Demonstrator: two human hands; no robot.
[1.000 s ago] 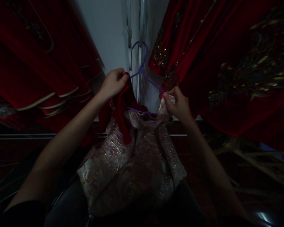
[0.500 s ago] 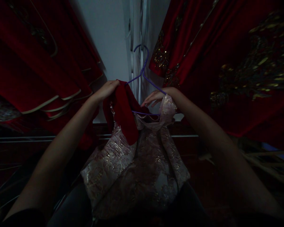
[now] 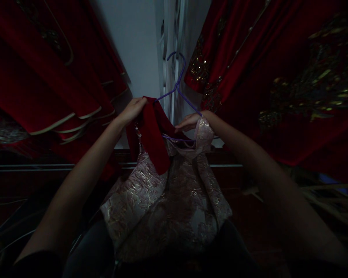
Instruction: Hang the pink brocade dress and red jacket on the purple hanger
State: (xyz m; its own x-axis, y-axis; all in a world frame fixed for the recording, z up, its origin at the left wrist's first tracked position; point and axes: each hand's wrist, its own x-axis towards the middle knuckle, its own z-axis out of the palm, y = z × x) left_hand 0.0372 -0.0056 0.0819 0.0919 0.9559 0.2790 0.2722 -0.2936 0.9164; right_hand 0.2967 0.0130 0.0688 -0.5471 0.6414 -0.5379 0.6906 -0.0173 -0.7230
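A pale pink brocade dress (image 3: 185,193) with a metallic sheen hangs on a purple hanger (image 3: 178,83). Over the hanger's left arm lies a red cloth (image 3: 155,143), its end draped down the dress front. My left hand (image 3: 135,110) is closed on the top edge of this cloth, beside the hanger's left arm. On the other side, my right hand (image 3: 190,121) reaches behind the dress's right shoulder, under the hanger arm, with its fingers stretched toward the neckline. The shoulder fabric hides part of that hand. A beaded trim (image 3: 138,135) shows along the left shoulder.
Red garments with pale edging (image 3: 52,119) hang on the left. On the right are red garments with gold sequins (image 3: 316,85). Between them stands a pale wall or door panel (image 3: 136,42) with metal strips. The scene is dim.
The hanger appears slightly farther right and higher in view. My right hand's fingers, spread before, now lie closer together. My left hand keeps its grip on the red cloth.
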